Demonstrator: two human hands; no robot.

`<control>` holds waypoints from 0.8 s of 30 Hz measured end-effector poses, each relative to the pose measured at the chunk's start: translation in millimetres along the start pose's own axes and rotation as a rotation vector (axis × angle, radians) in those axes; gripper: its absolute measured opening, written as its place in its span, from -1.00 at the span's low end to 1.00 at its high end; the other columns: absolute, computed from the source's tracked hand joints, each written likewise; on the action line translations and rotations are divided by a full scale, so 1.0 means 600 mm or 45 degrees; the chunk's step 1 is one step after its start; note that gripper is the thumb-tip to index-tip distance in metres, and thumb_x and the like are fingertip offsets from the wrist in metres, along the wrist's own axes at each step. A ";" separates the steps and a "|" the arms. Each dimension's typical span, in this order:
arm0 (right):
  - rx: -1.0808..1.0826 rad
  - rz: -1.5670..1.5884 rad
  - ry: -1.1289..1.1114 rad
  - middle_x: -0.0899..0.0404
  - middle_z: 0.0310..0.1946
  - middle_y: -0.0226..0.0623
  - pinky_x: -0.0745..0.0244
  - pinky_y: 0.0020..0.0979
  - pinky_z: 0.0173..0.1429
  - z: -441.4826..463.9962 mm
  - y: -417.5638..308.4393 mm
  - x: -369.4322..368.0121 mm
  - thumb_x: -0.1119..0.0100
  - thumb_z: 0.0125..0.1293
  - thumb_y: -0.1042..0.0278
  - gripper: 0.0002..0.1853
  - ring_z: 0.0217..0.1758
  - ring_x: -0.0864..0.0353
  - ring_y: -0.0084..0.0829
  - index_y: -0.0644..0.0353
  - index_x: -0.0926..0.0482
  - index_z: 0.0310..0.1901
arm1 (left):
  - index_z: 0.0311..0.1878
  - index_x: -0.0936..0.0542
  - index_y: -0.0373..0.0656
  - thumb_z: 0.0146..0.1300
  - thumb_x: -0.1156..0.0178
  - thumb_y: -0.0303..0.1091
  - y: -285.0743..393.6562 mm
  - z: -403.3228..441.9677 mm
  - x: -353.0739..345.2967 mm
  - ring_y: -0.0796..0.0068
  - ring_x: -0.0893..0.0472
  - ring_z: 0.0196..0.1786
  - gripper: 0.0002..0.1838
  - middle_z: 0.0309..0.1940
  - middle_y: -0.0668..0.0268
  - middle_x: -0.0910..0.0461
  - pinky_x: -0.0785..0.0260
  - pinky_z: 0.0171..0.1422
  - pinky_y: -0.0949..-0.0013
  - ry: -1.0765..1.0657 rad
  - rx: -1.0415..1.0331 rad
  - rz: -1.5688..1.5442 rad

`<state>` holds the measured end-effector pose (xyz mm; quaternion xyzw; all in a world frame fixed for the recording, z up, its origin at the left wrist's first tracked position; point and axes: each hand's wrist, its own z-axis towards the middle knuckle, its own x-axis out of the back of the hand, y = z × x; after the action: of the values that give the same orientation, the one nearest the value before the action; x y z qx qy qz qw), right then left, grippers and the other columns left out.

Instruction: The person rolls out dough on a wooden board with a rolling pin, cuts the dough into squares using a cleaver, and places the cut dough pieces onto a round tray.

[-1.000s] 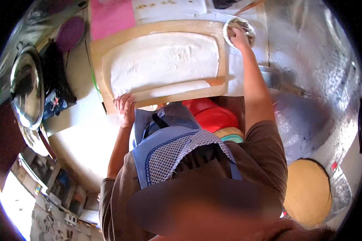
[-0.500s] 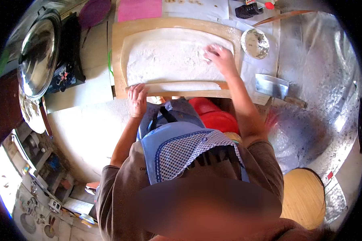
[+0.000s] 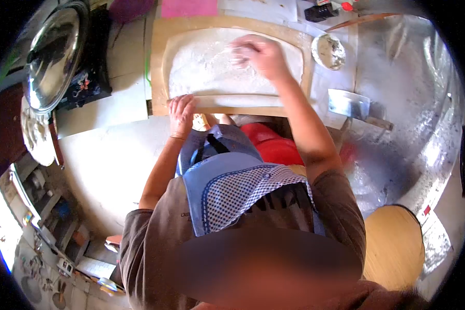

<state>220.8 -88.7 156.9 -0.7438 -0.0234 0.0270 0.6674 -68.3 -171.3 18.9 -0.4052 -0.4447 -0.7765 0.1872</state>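
Observation:
A wide, thin white sheet of dough (image 3: 206,64) lies on a wooden board (image 3: 160,46), with flour scattered over it. Along the board's near edge runs a pale roll (image 3: 237,101). My left hand (image 3: 181,114) rests on the left end of this roll, fingers side by side; whether it grips anything is hidden. Over the upper middle of the sheet is my right hand (image 3: 257,56), blurred by motion, its fingers bent. What it holds, if anything, cannot be made out. A white bowl (image 3: 328,51) with flour inside stands right of the board.
A cleaver (image 3: 349,104) lies right of the board. At the left are a shiny metal lid (image 3: 57,57) and a dark cloth (image 3: 95,77). Pink paper (image 3: 189,8) and a black container (image 3: 320,13) are behind the board. A round wooden piece (image 3: 394,248) is at the lower right.
My right hand has left the bowl and moved left over the dough sheet. My left hand has stayed at the roll's left end. The view has shifted.

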 end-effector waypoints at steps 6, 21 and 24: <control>-0.191 -0.428 0.389 -0.74 -0.25 -0.28 -0.64 -0.52 -0.29 -0.148 -0.016 0.169 -0.17 0.36 0.47 -0.81 -0.41 -0.66 -0.57 0.14 -0.71 -0.05 | 0.04 -0.60 -0.07 0.14 -0.22 -0.42 -0.008 -0.001 -0.001 0.18 -0.48 0.20 -0.65 0.08 0.27 -0.55 -0.21 0.34 0.02 -0.064 -0.030 -0.009; 0.168 -0.776 0.500 -0.55 0.21 -0.18 -0.39 -0.31 0.36 -0.094 0.044 0.079 -0.09 0.40 0.46 -0.60 0.27 -0.52 -0.25 0.19 -0.48 0.27 | 0.15 -0.55 -0.06 0.23 -0.14 -0.36 -0.050 0.058 -0.010 0.24 -0.41 0.32 -0.61 0.13 0.30 -0.52 0.01 0.55 -0.05 -0.168 -0.117 0.068; 0.056 -1.301 0.362 -0.34 0.40 -0.17 -0.11 -0.14 0.55 -0.177 0.165 0.070 -0.22 0.29 0.44 -0.44 0.51 -0.21 -0.06 0.10 -0.39 0.34 | 0.26 -0.49 -0.05 0.29 -0.12 -0.32 -0.038 0.085 -0.015 0.23 -0.28 0.46 -0.56 0.27 0.30 -0.46 0.14 0.62 -0.06 -0.200 -0.152 0.335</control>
<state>269.9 -201.9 69.4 -0.6198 -0.2915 -0.4024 0.6074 -54.4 -116.7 13.5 -0.5299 -0.3541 -0.7362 0.2277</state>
